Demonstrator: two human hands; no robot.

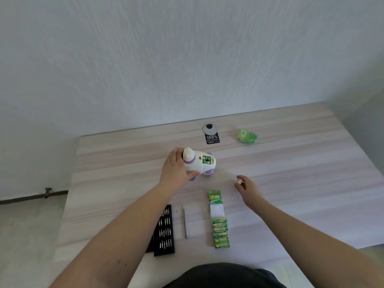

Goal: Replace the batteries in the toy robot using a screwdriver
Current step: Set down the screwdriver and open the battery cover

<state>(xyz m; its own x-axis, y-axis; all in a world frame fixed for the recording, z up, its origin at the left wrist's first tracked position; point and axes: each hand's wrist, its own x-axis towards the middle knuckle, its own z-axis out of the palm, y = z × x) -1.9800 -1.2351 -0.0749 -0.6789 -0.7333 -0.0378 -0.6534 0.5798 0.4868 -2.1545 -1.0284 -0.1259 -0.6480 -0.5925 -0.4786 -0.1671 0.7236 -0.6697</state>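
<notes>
The left hand (176, 169) is curled around the toy robot (198, 163). Its thumb lies along the near side of the toy's white body and its other fingers wrap round the far side, by the head. The hand holds the toy down on the table (291, 173).

The right hand (246, 187) is just above the table, to the right of the toy and apart from it. Its fingertips are pinched close together on a small white piece (238, 181). The piece is too small to tell what it is.

The toy robot lies on its side near the middle of the table. It is white with purple bands and purple feet. Its pointed white head points away and to the left. A little door on its body is open, and green batteries (206, 159) sit inside the hole.

Nearer the person, a strip of green battery packs (220, 225) lies flat, with its top part torn open. Left of it lies a thin silver screwdriver (186, 222). Left of that is a black tray of screwdriver bits (164, 231).

At the far edge of the table there is a black tag (212, 138) with "100%" on it, under a round grey cap (209, 129). To the right of that sits a crumpled green wrapper (247, 136).
</notes>
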